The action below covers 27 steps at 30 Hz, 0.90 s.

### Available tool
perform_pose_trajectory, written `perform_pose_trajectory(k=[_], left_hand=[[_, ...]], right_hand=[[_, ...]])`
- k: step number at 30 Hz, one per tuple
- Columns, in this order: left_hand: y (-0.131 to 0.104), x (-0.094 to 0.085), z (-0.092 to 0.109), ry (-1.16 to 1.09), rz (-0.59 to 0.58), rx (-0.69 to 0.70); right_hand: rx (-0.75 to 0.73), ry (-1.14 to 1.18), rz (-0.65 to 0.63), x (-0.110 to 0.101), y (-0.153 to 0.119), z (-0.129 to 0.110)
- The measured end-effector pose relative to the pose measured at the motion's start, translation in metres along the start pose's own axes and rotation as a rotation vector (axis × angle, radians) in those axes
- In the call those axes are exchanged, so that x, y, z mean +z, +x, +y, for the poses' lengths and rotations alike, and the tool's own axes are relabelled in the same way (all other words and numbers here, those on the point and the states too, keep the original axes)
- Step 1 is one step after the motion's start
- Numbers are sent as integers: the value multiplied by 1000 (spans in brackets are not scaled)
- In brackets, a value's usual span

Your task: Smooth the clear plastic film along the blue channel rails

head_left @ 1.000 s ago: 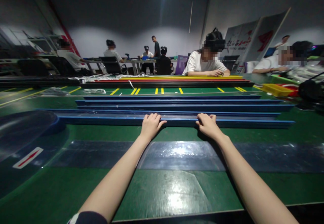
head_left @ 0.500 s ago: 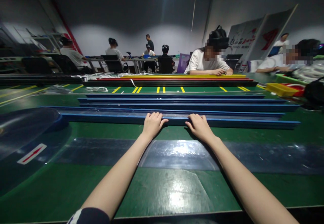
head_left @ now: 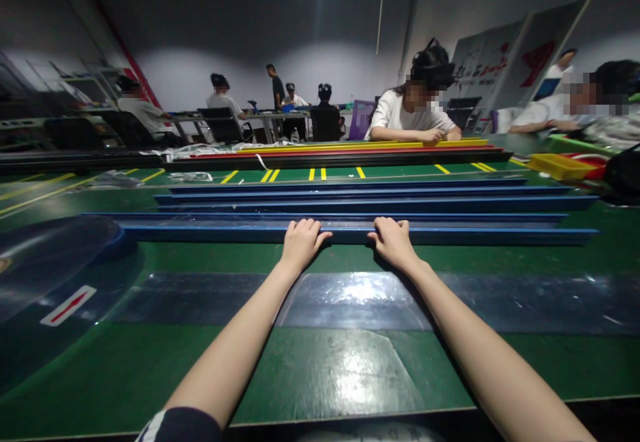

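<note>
Reaching over the green table [head_left: 185, 375], the left hand [head_left: 301, 242] and right hand [head_left: 394, 242] curl over the front rim of the nearest blue channel [head_left: 500, 237], fingers close together, thumbs on the near side. Bare tabletop separates this channel from the clear strip [head_left: 350, 301], and more lies between strip and table edge. Two hands, one nearest channel, one clear roll [head_left: 55, 249] at the left; the blue channels behind [head_left: 450, 203] overlap too much to count. The nearest is long, straight, glossy and trough-like.

Wearer's 2 hands [head_left: 303, 241], 1 yel. tray [head_left: 559, 166], 1 arrow lbl. [head_left: 69, 305]
</note>
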<state>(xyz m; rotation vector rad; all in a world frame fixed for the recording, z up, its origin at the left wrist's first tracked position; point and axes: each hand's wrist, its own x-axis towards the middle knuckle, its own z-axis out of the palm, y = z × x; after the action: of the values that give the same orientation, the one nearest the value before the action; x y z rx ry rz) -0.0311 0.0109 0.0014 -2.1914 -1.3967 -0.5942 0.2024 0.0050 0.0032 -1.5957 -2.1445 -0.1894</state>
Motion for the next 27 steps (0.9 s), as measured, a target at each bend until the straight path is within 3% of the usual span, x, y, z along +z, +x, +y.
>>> perform_pose_trajectory(k=[7,18,27], left_hand=[[-1,-3,-2,-34,9,6],[-1,-5,-1,-3,20,-7],[0,-2,1,22,1,-25]], right_hand=[[14,40,2,0,1,6],[79,-15,-50,-16,-12,55],[13,-116,-93,-24,-12,49]])
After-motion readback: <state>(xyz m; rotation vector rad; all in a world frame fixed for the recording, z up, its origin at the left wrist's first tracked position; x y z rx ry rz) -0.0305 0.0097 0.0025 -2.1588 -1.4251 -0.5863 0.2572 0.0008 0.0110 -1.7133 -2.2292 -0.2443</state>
